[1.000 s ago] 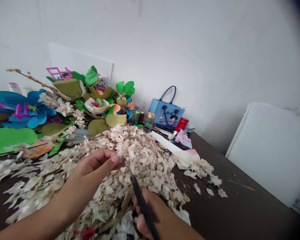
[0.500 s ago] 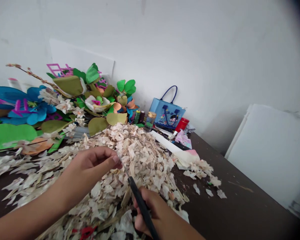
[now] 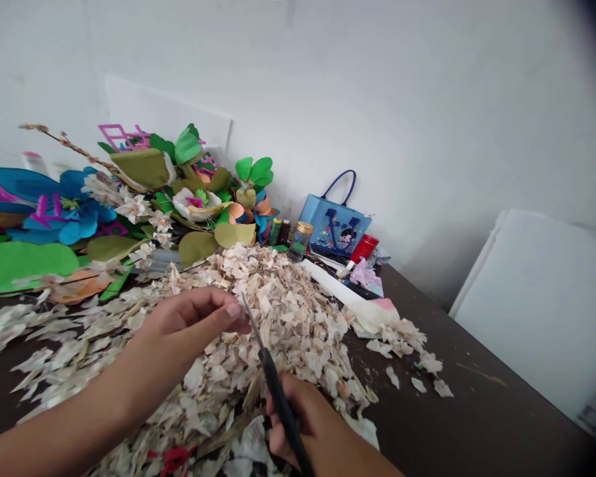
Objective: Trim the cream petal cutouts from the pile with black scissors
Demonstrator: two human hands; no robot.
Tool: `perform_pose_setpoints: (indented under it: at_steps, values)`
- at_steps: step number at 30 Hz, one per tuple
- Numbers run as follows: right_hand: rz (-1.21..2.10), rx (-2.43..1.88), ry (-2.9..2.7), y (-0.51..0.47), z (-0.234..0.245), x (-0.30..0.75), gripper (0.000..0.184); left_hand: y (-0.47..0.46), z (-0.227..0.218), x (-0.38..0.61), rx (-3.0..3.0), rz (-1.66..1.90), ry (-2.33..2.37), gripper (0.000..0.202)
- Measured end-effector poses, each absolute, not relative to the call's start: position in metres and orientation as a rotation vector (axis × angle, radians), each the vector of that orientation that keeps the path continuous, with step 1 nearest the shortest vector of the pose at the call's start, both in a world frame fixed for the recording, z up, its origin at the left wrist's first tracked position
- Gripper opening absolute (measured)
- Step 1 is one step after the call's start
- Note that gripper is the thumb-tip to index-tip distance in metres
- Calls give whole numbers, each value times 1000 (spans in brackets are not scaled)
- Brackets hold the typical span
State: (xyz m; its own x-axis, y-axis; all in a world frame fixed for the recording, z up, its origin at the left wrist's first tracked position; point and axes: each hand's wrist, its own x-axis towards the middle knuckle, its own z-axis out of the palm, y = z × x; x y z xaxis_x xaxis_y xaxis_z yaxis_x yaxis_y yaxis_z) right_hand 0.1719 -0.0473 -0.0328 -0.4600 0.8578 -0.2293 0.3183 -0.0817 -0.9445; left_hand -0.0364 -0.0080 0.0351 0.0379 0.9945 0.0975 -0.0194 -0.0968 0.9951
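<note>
My right hand grips scissors, seen nearly edge-on, with black handles and a thin metal blade. The blade points up and away, its tip beside the fingertips of my left hand. Thumb and forefinger of that left hand are pinched together; whatever small piece lies between them is too hidden to make out. Both hands are over a large heap of pale, dry petal-like scraps. A red ribbon-like scrap lies near the front of the heap.
Colourful artificial flowers and leaves are piled at the back left. Behind the heap stand thread spools, a gold-lidded jar, a blue bag and a red container. White boards lean at the right.
The view has shifted slightly. My left fingertips have moved a little right, close against the blade, and the blade tip now reaches a bit higher. Both grips look the same.
</note>
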Motion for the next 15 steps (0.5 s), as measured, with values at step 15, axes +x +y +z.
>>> perform_pose_setpoints:
  at_steps: [15]
  values:
    - [1173,-1109,-2068,-42,-35,157,36,-14,23,-15,690,1341,733,17]
